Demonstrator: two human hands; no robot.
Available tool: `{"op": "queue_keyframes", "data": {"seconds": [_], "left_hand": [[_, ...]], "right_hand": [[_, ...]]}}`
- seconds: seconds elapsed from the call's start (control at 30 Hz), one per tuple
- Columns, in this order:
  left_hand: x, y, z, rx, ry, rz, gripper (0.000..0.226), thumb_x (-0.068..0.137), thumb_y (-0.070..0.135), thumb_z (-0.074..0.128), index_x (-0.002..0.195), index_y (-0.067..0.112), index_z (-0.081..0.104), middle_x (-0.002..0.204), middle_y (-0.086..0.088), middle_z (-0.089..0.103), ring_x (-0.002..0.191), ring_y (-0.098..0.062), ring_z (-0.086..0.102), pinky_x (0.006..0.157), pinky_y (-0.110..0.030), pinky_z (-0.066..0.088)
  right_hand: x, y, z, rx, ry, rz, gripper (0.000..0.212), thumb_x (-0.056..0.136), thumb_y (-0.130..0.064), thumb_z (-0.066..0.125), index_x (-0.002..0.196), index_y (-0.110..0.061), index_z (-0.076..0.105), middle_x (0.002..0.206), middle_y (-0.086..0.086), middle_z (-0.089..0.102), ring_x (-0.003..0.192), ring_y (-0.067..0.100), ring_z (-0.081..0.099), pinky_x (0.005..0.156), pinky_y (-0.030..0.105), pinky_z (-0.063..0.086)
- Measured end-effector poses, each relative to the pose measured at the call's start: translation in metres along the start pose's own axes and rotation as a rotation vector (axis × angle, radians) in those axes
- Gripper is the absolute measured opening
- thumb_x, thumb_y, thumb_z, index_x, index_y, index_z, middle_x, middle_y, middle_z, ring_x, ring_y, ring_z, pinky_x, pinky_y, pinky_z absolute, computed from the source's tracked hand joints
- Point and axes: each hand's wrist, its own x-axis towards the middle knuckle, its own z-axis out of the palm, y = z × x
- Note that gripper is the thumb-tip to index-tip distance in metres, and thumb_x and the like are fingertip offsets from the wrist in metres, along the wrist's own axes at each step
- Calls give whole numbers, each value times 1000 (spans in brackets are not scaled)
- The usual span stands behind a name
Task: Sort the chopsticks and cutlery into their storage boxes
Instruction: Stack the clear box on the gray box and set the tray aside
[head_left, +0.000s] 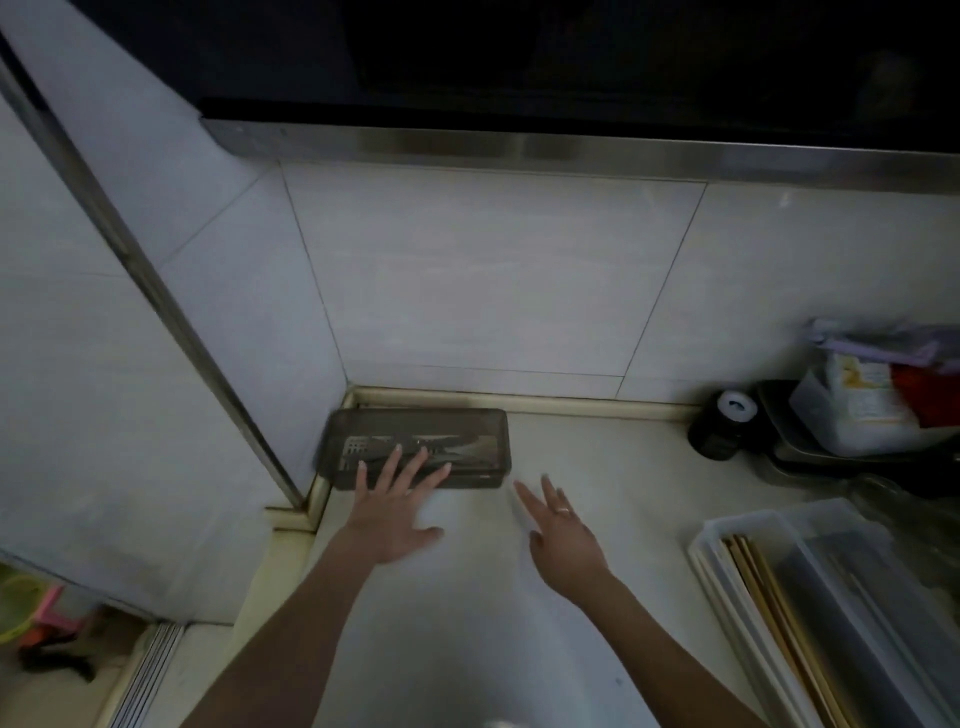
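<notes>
Reaching hands (400, 512), fingers spread flat.

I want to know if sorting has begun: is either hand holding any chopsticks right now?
No. The left hand lies with straight fingers on the dark lidded box, and the right hand hovers open over the counter.

Head view dim overall, bluish cast; brightest area is the tiled wall (493, 280) at centre and the worktop (613, 467) below it, with no lamp or window visible, while the dark panel (571, 52) overhead is near black and corners fall off into shadow. Right hand (563, 535) smeared by motion blur at the fingertips; left hand (397, 512) slightly soft. Wide-angle bending: steel strip (156, 291) at left leans, and boxes (831, 597) at near right are stretched, soft.
</notes>
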Motion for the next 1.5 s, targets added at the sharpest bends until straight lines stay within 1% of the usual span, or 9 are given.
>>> {"op": "queue_keyframes", "data": {"seconds": [0.43, 0.57, 0.67, 0.77, 0.83, 0.9, 1.17, 1.33, 1.5], "left_hand": [[63, -7, -45, 94, -250, -54, 101, 82, 57, 59, 147, 39, -16, 157, 5, -25, 145, -29, -18, 113, -60, 0], [58, 30, -51, 301, -160, -115, 90, 90, 44, 50, 151, 13, -8, 159, -11, -11, 145, -35, -14, 116, -55, -2], [45, 67, -39, 342, -39, 24, 85, 92, 39, 48, 151, 7, -3, 159, -14, -8, 145, -31, -14, 117, -52, -5], [31, 107, -19, 245, -42, 201, 84, 91, 37, 52, 152, 16, -2, 160, -8, -7, 146, -27, -13, 117, -50, -4], [22, 133, -10, 153, -73, 284, 81, 92, 36, 50, 152, 20, -2, 161, -5, -5, 146, -24, -13, 116, -49, -1], [17, 153, -5, 21, -99, 333, 76, 94, 39, 47, 153, 22, 0, 161, -4, -1, 147, -21, -10, 117, -47, 2], [14, 173, -16, -936, -53, 89, 52, 99, 39, 40, 143, 12, 36, 147, -6, 42, 134, -21, 41, 101, -22, 30], [11, 137, -15, -1038, 112, -225, 54, 97, 32, 48, 143, 9, 34, 142, -13, 46, 129, -29, 45, 103, -35, 35], [7, 84, -17, -1368, 45, -505, 51, 88, 11, 61, 137, 6, 47, 137, -13, 50, 121, -35, 52, 103, -40, 42]], "right_hand": [[-61, 69, -13, 267, 316, 191, 62, 95, -15, 50, 145, -39, 22, 157, -8, 16, 143, 14, 20, 110, 32, 31], [-95, 92, -22, 55, 523, 285, 63, 92, -25, 53, 145, -33, 22, 154, -5, 25, 143, 15, 22, 114, 38, 25], [-125, 116, -23, -19, 506, 465, 68, 90, -35, 55, 149, -23, 21, 153, 1, 29, 140, 22, 30, 114, 41, 24], [-148, 127, -22, 55, 418, 578, 51, 95, -32, 49, 142, -20, 34, 126, 7, 57, 108, 22, 59, 92, 37, 51], [-155, 125, -27, -18, 409, 635, 26, 99, -24, 39, 121, -19, 51, 89, 0, 64, 75, 11, 63, 70, 29, 57], [-156, 122, -29, -66, 383, 658, 22, 101, -21, 35, 110, -19, 55, 81, -2, 63, 68, 10, 63, 65, 25, 56], [-135, 69, 5, -14, 188, 328, 49, 94, -4, 36, 134, -29, 48, 106, 7, 68, 96, 23, 65, 80, 33, 50], [-107, 16, 18, -5, 66, 13, 52, 92, -5, 39, 135, -31, 47, 126, 3, 61, 116, 21, 57, 91, 25, 43], [-89, 14, 18, 10, 134, -271, 32, 94, -28, 46, 123, -25, 57, 115, 3, 62, 106, 22, 57, 90, 32, 46]]}}
